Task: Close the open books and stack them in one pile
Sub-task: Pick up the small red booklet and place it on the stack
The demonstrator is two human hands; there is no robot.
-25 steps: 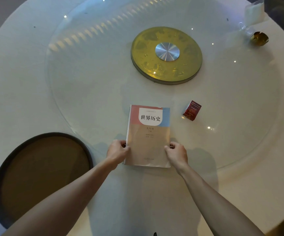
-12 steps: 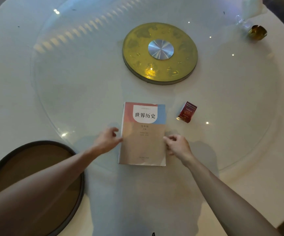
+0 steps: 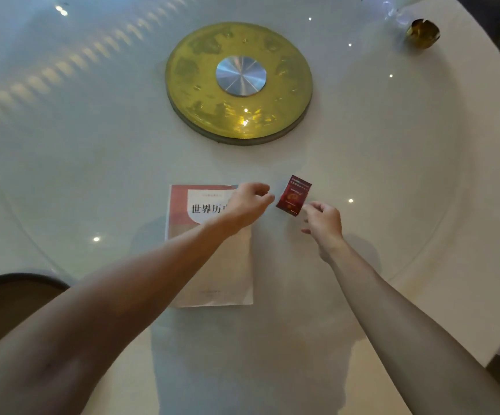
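A closed textbook (image 3: 200, 259) with a pink, blue and tan cover lies flat on the glass in front of me. To its right lies a small dark red booklet (image 3: 293, 195), closed and tilted. My left hand (image 3: 247, 202) reaches across the textbook's top right corner, fingers loosely curled and empty, just left of the booklet. My right hand (image 3: 322, 220) is at the booklet's lower right corner, thumb and forefinger pinched at its edge; whether they grip it is unclear.
A round white table (image 3: 467, 295) carries a glass turntable with a gold disc hub (image 3: 239, 82) at its centre. A small gold cup (image 3: 422, 29) stands far right. A dark round chair seat (image 3: 6, 307) sits at the lower left.
Both hands have left the textbook's sides and moved up and right toward the red booklet. The textbook has stayed in place.
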